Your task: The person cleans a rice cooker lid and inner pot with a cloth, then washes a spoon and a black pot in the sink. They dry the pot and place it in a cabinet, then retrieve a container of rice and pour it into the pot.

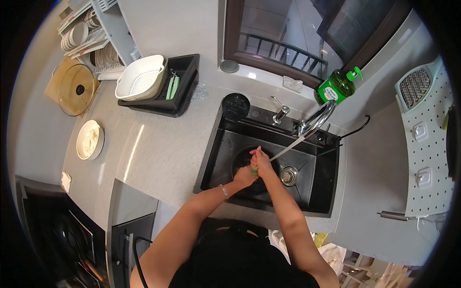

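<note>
Both of my hands are together over the black sink (223,180), under the running water (288,147). My left hand (246,175) is closed around a small green item (254,171), mostly hidden by the fingers; I cannot tell what it is. My right hand (263,162) presses against the same item from the far side, its fingers curled. Below the hands, a round dark pan or basin (238,160) sits in the sink. The chrome faucet (318,120) arches in from the back right. A metal drain strainer (289,175) lies right of the hands.
A white colander (140,79) rests in a black tray (173,104) beside green-handled scissors (173,86). A bowl (90,140) and a glass lid (77,90) are at the left. A green soap bottle (335,88) stands on the windowsill. A pegboard (428,151) flanks the right.
</note>
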### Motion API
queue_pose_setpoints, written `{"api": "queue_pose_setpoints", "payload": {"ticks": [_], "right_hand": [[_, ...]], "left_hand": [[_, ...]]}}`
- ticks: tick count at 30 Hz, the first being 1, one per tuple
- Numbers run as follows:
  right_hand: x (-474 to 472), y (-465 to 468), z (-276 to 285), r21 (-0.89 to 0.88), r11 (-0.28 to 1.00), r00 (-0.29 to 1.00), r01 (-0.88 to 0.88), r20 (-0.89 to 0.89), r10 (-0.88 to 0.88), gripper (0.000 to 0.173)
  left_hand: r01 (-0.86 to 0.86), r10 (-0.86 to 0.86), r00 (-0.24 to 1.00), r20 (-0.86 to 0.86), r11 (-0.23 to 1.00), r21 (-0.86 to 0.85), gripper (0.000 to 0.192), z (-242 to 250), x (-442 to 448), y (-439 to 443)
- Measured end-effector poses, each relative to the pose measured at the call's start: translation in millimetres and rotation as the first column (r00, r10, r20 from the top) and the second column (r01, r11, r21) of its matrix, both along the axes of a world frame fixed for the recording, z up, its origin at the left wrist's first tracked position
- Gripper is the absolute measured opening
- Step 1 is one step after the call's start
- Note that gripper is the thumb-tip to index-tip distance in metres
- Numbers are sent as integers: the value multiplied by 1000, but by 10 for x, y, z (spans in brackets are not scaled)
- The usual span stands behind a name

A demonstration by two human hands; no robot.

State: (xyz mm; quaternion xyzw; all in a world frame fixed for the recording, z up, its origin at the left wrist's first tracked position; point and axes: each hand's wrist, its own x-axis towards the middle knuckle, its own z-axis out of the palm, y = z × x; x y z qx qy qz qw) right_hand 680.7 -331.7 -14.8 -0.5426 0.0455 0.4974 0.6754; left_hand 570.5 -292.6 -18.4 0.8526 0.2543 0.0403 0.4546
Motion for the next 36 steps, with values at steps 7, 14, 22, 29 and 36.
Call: {"api": "queue_pose_setpoints", "payload": {"ticks": [7, 14, 22, 29, 36], "right_hand": [[-255, -29, -136, -131, 947, 928, 294, -199, -316, 39], [-464, -136, 389, -103, 992, 982, -71, -182, 52, 44], [-762, 37, 712, 181, 965, 972, -190, 175, 159, 43], [-1163, 67, 824, -207, 910, 813, -360, 409, 415, 30], [-1469, 749, 1062, -53, 930, 565, -363, 781, 265, 29]], "left_hand": [[101, -73, 989, -127, 970, 222, 31, -33, -280, 67], [150, -138, 988, -65, 799, 582, 49, 237, -581, 484], [138, -127, 990, 54, 927, -348, 47, 705, -1068, 1263], [342, 545, 766, 341, 104, -934, 50, 945, -1316, 1676], [333, 370, 843, 390, 210, -919, 35, 1014, -1558, 1754]]}}
